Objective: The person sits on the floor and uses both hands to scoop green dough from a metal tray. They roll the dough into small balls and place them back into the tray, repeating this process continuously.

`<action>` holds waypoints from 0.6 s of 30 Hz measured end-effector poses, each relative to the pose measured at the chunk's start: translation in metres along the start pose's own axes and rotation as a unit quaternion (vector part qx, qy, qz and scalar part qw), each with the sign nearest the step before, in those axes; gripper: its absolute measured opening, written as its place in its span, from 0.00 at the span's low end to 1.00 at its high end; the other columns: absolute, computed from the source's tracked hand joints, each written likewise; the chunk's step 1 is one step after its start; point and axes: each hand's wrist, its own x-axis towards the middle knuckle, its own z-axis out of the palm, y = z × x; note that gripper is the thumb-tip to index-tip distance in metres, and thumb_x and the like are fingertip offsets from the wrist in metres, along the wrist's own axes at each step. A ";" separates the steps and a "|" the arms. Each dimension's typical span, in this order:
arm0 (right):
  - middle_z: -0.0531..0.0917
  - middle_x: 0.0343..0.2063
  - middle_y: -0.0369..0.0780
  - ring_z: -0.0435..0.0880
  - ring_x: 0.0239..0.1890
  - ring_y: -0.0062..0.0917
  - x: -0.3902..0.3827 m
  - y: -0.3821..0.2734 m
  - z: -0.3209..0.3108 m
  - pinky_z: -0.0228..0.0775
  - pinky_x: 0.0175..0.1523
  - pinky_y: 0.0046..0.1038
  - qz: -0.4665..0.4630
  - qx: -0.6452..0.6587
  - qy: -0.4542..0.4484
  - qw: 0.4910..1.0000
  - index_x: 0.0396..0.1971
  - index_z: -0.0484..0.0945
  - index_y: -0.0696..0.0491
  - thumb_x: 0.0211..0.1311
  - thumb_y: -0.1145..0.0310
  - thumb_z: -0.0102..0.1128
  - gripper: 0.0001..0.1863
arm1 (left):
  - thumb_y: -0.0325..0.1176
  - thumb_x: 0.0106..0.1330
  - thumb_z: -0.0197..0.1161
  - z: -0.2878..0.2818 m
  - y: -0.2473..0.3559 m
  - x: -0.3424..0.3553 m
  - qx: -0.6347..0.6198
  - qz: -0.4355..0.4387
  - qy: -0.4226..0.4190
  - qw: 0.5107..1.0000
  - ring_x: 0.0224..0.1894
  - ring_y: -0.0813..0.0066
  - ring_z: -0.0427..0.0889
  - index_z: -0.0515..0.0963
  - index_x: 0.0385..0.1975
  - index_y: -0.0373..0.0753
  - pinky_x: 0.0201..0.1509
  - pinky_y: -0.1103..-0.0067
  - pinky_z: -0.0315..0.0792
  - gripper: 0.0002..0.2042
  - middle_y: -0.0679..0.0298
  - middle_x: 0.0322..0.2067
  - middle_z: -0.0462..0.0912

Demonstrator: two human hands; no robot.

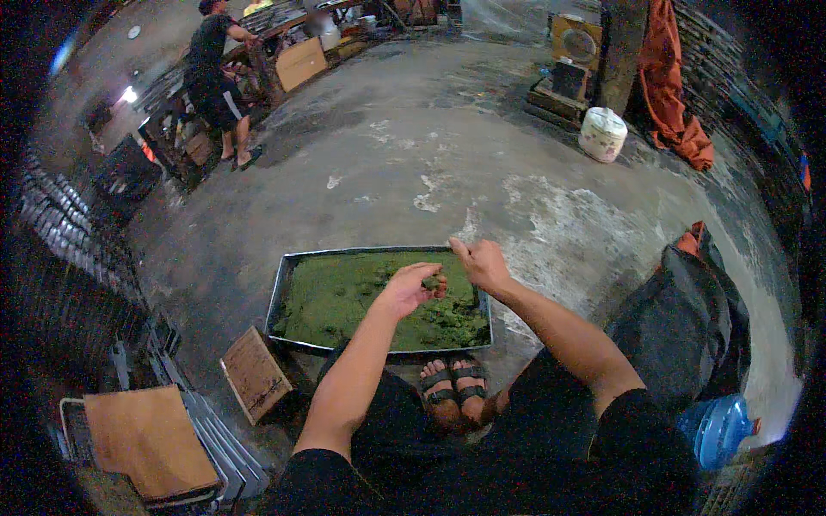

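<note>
A shallow rectangular tray with a metal rim (297,253) stands on the floor in front of my feet. Moist-looking green granular material (331,297) fills it, smooth at the left and broken into crumbs at the right. Over the tray's right half is my left hand (411,291), its fingers curled toward the thumb. Something greenish shows within that curl, too small to name. Beside it, above the far right corner, my right hand (484,267) is closed with the thumb against the fingers. Whatever it may hold is hidden.
Left of the tray lies a brown block (255,374), near folded metal chairs (159,439). A dark sack (680,322) and a blue water jug (716,430) are at my right. Farther off are a white tub (603,135), a speaker box (576,43) and a standing person (219,77).
</note>
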 end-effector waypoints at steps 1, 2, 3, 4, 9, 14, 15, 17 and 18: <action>0.77 0.17 0.54 0.77 0.23 0.51 0.001 0.002 0.001 0.70 0.36 0.44 -0.001 0.004 0.012 1.000 0.20 0.79 0.61 0.64 0.46 0.41 0.32 | 0.37 0.65 0.54 0.002 0.000 0.001 0.000 0.006 -0.004 1.000 0.29 0.73 0.76 0.73 0.44 0.36 0.31 0.77 0.73 0.13 0.61 0.34 0.79; 0.76 0.15 0.54 0.76 0.21 0.52 0.003 0.004 0.004 0.70 0.35 0.44 -0.003 0.007 0.023 1.000 0.18 0.78 0.62 0.64 0.46 0.40 0.33 | 0.38 0.65 0.54 0.003 0.001 0.001 0.012 -0.002 -0.011 1.000 0.29 0.73 0.76 0.74 0.44 0.37 0.30 0.77 0.72 0.13 0.61 0.34 0.78; 0.75 0.14 0.55 0.76 0.20 0.53 0.002 0.008 0.005 0.70 0.34 0.44 -0.005 0.011 0.034 0.999 0.16 0.77 0.63 0.64 0.45 0.40 0.35 | 0.39 0.65 0.55 0.004 0.001 0.001 0.023 -0.010 -0.017 1.000 0.28 0.74 0.76 0.74 0.44 0.37 0.29 0.78 0.71 0.14 0.62 0.33 0.78; 0.74 0.14 0.55 0.75 0.20 0.51 0.000 0.004 0.003 0.68 0.32 0.44 -0.012 0.032 0.028 0.999 0.17 0.76 0.63 0.62 0.47 0.44 0.32 | 0.39 0.65 0.55 0.002 0.003 -0.002 0.034 -0.014 -0.018 0.999 0.28 0.75 0.75 0.74 0.44 0.38 0.28 0.78 0.71 0.14 0.63 0.32 0.78; 0.79 0.25 0.52 0.78 0.28 0.45 -0.013 0.001 0.008 0.69 0.35 0.38 -0.141 0.156 0.057 0.976 0.30 0.78 0.60 0.55 0.59 0.57 0.17 | 0.46 0.64 0.57 0.008 0.010 -0.009 0.039 -0.043 0.040 0.998 0.22 0.79 0.69 0.75 0.36 0.38 0.22 0.82 0.63 0.15 0.67 0.25 0.73; 0.79 0.37 0.48 0.78 0.38 0.44 -0.017 -0.002 0.008 0.70 0.44 0.35 -0.188 0.029 0.003 0.982 0.40 0.77 0.56 0.46 0.67 0.61 0.18 | 0.44 0.64 0.57 0.017 0.013 -0.017 0.083 0.001 0.058 0.995 0.24 0.79 0.70 0.76 0.36 0.38 0.23 0.81 0.64 0.14 0.69 0.25 0.74; 0.78 0.37 0.47 0.77 0.39 0.44 -0.018 -0.001 0.011 0.70 0.44 0.36 -0.202 0.000 0.032 0.979 0.40 0.77 0.56 0.45 0.67 0.61 0.19 | 0.42 0.64 0.58 0.018 0.010 -0.015 0.072 0.012 0.047 0.996 0.25 0.79 0.71 0.76 0.37 0.37 0.24 0.81 0.65 0.14 0.69 0.26 0.75; 0.77 0.37 0.48 0.76 0.41 0.44 -0.016 -0.004 0.012 0.70 0.46 0.38 -0.232 0.038 0.019 0.972 0.40 0.76 0.56 0.45 0.67 0.61 0.19 | 0.39 0.64 0.58 0.013 0.006 -0.011 0.056 0.029 0.041 0.997 0.27 0.78 0.74 0.76 0.39 0.36 0.26 0.80 0.66 0.13 0.68 0.28 0.77; 0.76 0.37 0.48 0.75 0.42 0.44 -0.016 -0.005 0.012 0.69 0.47 0.40 -0.246 0.057 0.013 0.967 0.41 0.76 0.55 0.45 0.67 0.61 0.19 | 0.37 0.64 0.59 0.010 0.003 -0.007 0.051 0.032 0.044 0.997 0.29 0.78 0.75 0.76 0.40 0.35 0.28 0.79 0.68 0.12 0.68 0.30 0.78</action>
